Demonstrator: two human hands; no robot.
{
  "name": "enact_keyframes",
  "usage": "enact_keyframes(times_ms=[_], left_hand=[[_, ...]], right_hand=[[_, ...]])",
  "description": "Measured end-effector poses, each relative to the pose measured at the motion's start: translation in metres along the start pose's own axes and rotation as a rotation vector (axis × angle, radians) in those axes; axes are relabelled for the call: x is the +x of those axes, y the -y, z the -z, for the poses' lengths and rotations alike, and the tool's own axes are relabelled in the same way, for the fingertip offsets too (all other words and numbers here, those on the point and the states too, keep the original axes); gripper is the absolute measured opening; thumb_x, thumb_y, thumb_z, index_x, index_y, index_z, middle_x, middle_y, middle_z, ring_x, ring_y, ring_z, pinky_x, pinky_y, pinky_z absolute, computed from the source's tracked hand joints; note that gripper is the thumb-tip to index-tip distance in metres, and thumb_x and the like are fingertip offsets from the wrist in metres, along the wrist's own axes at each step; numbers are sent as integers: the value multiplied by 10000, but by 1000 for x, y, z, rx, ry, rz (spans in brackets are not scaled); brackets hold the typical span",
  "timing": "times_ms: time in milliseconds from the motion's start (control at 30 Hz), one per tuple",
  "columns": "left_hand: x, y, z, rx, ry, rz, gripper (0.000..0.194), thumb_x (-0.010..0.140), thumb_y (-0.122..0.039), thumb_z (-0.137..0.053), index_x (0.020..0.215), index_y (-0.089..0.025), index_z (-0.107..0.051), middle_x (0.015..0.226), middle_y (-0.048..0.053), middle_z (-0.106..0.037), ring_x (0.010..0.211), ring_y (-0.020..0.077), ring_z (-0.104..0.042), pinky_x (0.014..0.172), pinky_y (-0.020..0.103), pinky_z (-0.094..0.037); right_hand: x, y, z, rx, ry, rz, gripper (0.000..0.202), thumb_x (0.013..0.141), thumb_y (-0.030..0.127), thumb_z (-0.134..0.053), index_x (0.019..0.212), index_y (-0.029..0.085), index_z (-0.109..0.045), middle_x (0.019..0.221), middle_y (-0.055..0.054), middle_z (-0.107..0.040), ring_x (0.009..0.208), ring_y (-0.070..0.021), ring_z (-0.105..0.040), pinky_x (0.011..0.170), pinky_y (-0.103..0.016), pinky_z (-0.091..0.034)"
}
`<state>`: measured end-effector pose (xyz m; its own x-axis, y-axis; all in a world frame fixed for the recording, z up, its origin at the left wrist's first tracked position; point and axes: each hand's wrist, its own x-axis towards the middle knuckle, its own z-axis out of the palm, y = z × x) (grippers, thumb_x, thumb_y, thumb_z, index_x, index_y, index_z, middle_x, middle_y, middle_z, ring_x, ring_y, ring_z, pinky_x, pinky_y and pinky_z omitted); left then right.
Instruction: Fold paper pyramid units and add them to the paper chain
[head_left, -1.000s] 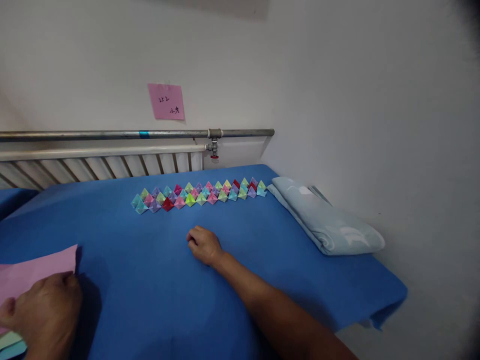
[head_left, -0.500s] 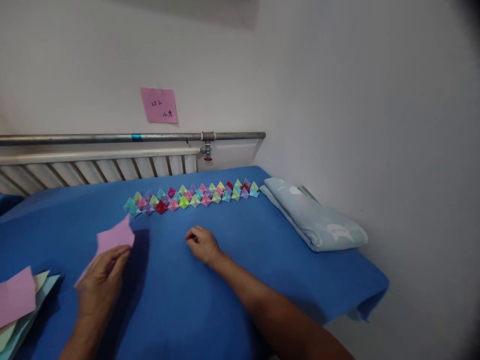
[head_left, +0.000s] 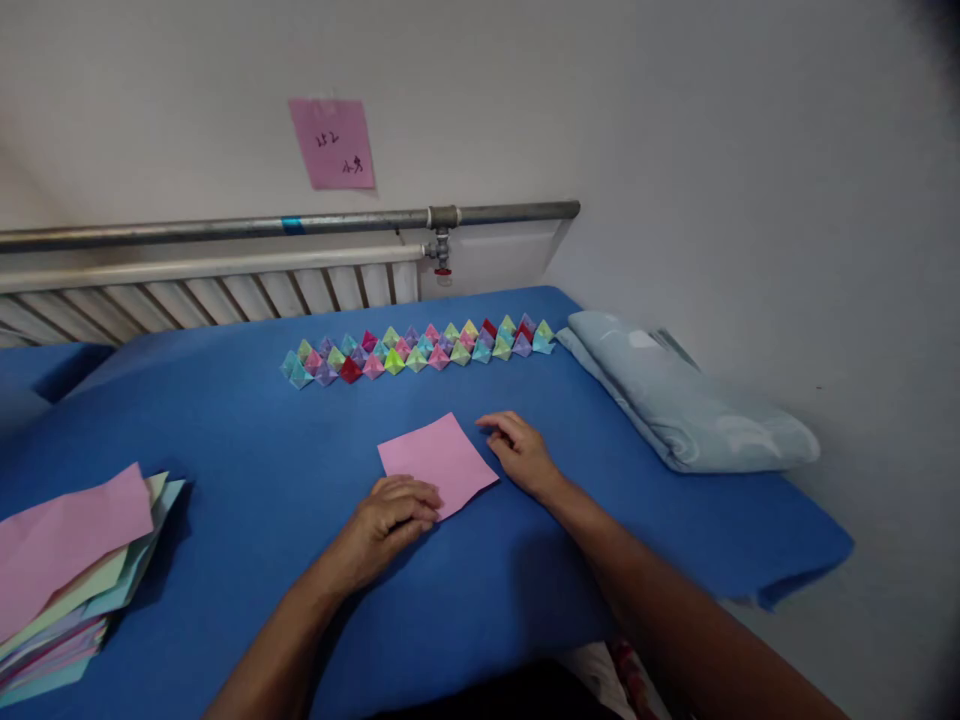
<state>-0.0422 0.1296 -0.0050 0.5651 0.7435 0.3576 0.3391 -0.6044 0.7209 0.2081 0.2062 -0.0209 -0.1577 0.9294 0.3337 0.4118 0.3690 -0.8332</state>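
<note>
A: How far has that pink sheet (head_left: 442, 455) got?

B: Nowhere much, I'd judge. It lies nearly flat on the blue-covered bench (head_left: 262, 480), in front of the person, and I can't make out a single crease in it.

A: And the hands?

B: The left hand (head_left: 394, 515) rests over its near-left edge, fingers bent on the paper; whether they pinch it, I can't tell from here. The right hand (head_left: 525, 455) is loosely open, holding nothing, just beside the sheet's right-hand edge.

A: Anything finished, then?

B: Look beyond the sheet: folded paper pieces (head_left: 394, 362) in many colours, little peaked diamonds set close together in staggered rows. I'd call those done, though they're too crowded to count from here.

A: What about over on the left?

B: A loose stack of paper (head_left: 82, 530), pink on top, with green, blue and other colours underneath. Those look like plain sheets, so that part seems untouched.

A: And farther out?

B: A folded pale blanket (head_left: 690, 410) at the right, against the wall. Behind the bench, a radiator (head_left: 300, 290) under a metal pipe (head_left: 225, 229), and above them a handwritten note (head_left: 334, 145).
</note>
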Motion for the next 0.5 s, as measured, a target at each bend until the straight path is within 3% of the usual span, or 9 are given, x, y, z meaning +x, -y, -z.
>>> enact_keyframes(times_ms=[100, 200, 500], left_hand=[[-6, 5, 11, -84, 7, 54, 150, 911, -237, -575, 988, -246, -704, 1075, 46, -723, 1125, 195, -608, 1023, 414, -398], [-5, 6, 19, -179, -6, 135, 150, 899, -247, -595, 984, -244, -719, 1096, 56, -716, 1135, 199, -601, 1012, 399, -422], [-9, -2, 39, -404, 27, 344, 139, 865, -287, -632, 956, -261, -734, 1165, 47, -681, 1152, 210, -587, 1008, 375, -452]], right_hand=[[-3, 5, 3, -117, 108, 176, 428, 703, 23, -452, 1005, 236, -668, 1035, -54, -627, 955, -178, -590, 877, -356, -464], [-3, 9, 5, -215, 217, 245, 497, 667, -10, -481, 1046, 254, -664, 1159, -63, -612, 1109, -214, -549, 948, -411, -437], [-2, 8, 3, -268, 328, 387, 223, 833, 114, -533, 938, 230, -692, 1132, -83, -655, 1003, -200, -590, 876, -387, -444]])
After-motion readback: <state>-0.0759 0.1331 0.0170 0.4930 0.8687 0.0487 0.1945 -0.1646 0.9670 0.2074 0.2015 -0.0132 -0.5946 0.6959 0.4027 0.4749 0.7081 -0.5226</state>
